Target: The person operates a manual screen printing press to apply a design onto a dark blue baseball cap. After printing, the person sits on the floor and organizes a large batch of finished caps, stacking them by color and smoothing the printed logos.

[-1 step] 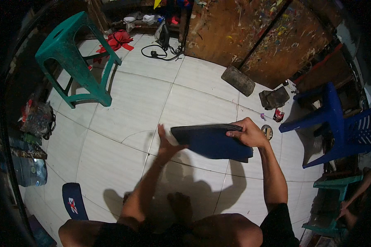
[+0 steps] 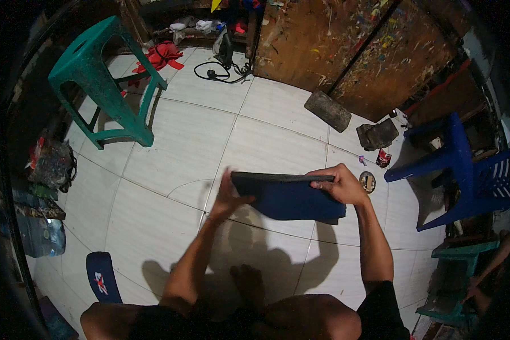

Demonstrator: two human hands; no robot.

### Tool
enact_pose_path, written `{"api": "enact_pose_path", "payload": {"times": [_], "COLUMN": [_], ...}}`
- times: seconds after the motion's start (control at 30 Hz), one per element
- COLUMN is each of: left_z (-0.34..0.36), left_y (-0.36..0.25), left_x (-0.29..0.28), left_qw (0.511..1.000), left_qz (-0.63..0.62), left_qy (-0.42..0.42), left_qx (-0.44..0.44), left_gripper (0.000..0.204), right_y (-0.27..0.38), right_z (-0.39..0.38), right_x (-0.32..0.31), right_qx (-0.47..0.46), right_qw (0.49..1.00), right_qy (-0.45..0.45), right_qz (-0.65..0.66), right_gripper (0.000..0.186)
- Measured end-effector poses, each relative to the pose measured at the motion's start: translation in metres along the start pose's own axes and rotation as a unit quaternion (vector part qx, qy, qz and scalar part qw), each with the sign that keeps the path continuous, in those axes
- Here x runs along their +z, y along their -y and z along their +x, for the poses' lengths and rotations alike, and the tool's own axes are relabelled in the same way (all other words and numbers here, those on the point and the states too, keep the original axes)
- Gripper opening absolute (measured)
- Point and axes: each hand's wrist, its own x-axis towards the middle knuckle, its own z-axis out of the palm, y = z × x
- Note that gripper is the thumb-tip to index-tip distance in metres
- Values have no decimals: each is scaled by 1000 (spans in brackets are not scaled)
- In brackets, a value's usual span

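Note:
A stack of dark blue, flat panels with grey-black edging (image 2: 294,198), looking like padded fabric, is held up above the tiled floor. My right hand (image 2: 341,184) pinches its upper right edge, thumb on the near blue face. At the left end, my left hand (image 2: 229,197) grips the side with the thumb in front and the fingers behind, slightly blurred. A smaller dark blue strip with a printed mark (image 2: 102,277) lies on the floor by my left knee.
A green plastic stool (image 2: 110,85) stands far left and a blue plastic chair (image 2: 459,170) at the right. Stone blocks (image 2: 327,111) lie by paint-stained wooden boards (image 2: 345,45). A black cable (image 2: 224,73) lies at the back; a water jug (image 2: 42,235) at the left. Another person's arm (image 2: 493,269) shows lower right.
My left hand has come in from just off the panels' left end and closed on it. The panels have shifted slightly left and their top edges line up more closely.

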Motion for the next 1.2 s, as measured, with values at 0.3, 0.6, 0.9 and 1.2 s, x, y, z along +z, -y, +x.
{"api": "enact_pose_path", "payload": {"times": [0.3,0.6,0.9,1.2], "left_z": [-12,2,3,1], "left_y": [-63,24,-8,1], "left_x": [-24,-43,-19,-34], "left_qw": [971,970,972,992], "left_qz": [171,231,155,113], "left_qy": [-129,26,-105,-29], "left_qx": [109,-72,139,43], "left_gripper": [22,31,28,37], "right_y": [-54,-116,-113,-109], "right_z": [1,22,7,24], "right_x": [108,177,176,174], "right_qx": [-34,59,70,82], "right_qw": [941,933,930,938], "right_qy": [-305,-292,-282,-277], "right_qz": [145,203,223,193], "right_gripper": [30,22,28,26]}}
